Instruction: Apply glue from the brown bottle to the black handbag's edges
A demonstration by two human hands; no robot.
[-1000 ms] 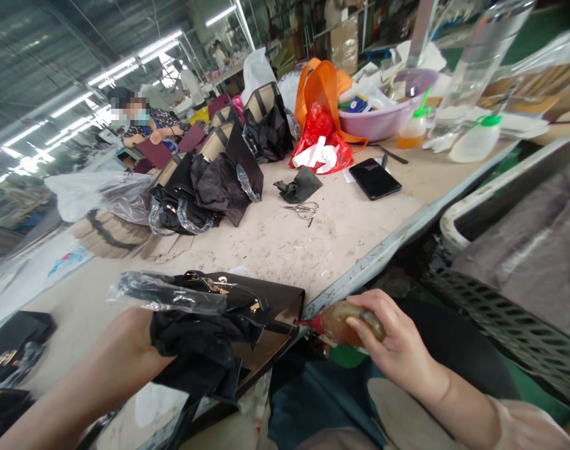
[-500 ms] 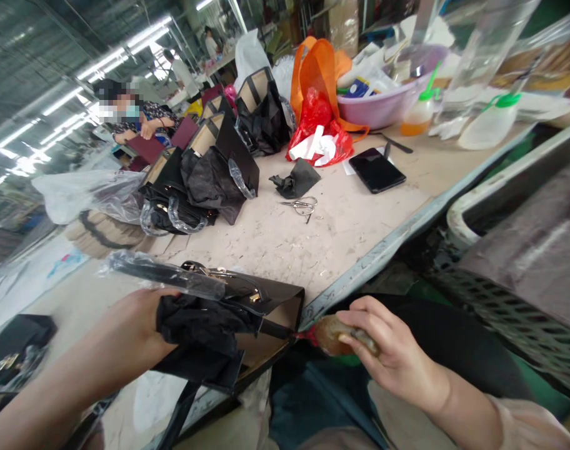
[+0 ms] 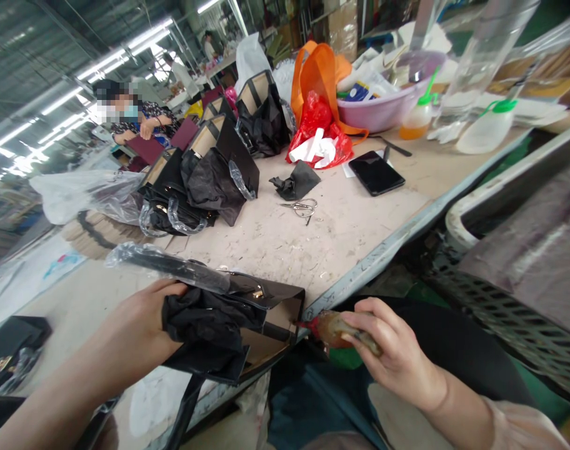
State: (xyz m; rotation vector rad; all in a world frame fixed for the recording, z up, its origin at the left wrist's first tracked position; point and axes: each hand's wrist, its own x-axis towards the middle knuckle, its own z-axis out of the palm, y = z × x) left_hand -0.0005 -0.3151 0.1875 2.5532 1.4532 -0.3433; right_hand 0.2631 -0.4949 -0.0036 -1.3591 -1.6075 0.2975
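A black handbag lies on its side at the table's near edge, its tan inside facing right. My left hand is closed on the bag at its left end, beside the bunched black lining; the fingertips are hidden behind the cloth. Clear plastic wraps the bag's handle above that hand. In my right hand is a stained squeeze bottle, gripped between thumb and fingers. Its red nozzle points left at the edge of the bag's opening.
Small scissors, a black cloth scrap and a phone lie beyond the bag. More black bags stand at the back left. A plastic crate is at the right. A co-worker handles maroon pieces across the table.
The bag has tilted slightly, with its handle shifted a little right. My right hand and the bottle have barely moved; the nozzle tip sits slightly higher along the bag's edge.
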